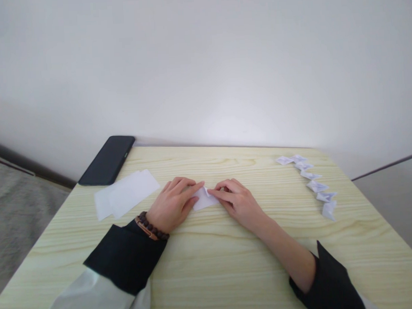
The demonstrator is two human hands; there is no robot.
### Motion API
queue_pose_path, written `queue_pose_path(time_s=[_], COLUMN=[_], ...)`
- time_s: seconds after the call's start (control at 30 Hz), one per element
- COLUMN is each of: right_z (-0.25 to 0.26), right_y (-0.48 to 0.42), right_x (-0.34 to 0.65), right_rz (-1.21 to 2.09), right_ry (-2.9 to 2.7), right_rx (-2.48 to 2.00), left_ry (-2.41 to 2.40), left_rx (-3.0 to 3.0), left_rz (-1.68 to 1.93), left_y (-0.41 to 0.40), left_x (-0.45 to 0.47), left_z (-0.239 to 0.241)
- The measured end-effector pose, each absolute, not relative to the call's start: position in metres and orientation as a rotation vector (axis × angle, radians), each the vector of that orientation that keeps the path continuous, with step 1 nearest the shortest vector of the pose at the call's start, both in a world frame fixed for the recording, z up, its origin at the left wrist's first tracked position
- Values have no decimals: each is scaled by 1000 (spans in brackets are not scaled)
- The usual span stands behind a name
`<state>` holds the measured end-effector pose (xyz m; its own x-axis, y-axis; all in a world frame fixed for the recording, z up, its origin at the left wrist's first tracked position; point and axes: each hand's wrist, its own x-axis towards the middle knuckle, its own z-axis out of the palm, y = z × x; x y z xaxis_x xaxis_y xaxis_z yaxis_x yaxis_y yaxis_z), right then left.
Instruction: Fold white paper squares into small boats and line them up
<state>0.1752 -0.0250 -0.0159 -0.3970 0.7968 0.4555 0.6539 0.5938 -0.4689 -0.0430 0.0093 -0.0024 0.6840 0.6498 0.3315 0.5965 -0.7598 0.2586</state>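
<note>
A small piece of white paper lies on the table between my two hands, with a folded flap standing up at its far edge. My left hand has its fingers closed on the paper's left side, the index fingertip at the flap. From the right, my right hand pinches the paper near the flap's other side with thumb and index finger. Parts of the paper are hidden under the fingers of both hands.
White paper sheets overlap left of my left hand. A dark phone rests at the table's far left corner. Several folded white paper boats form a curved row on the right. Behind the wooden table stands a white wall.
</note>
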Motion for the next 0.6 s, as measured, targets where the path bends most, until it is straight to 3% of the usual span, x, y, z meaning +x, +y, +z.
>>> queue_pose_path(time_s=[0.6], right_z=[-16], right_y=[-25], right_x=[175], right_rz=[243], right_ry=[-2244], right_rx=[-1167], left_ry=[1093], left_rx=[2949], left_rz=[468], left_y=[6], left_x=[-40], left_z=[2])
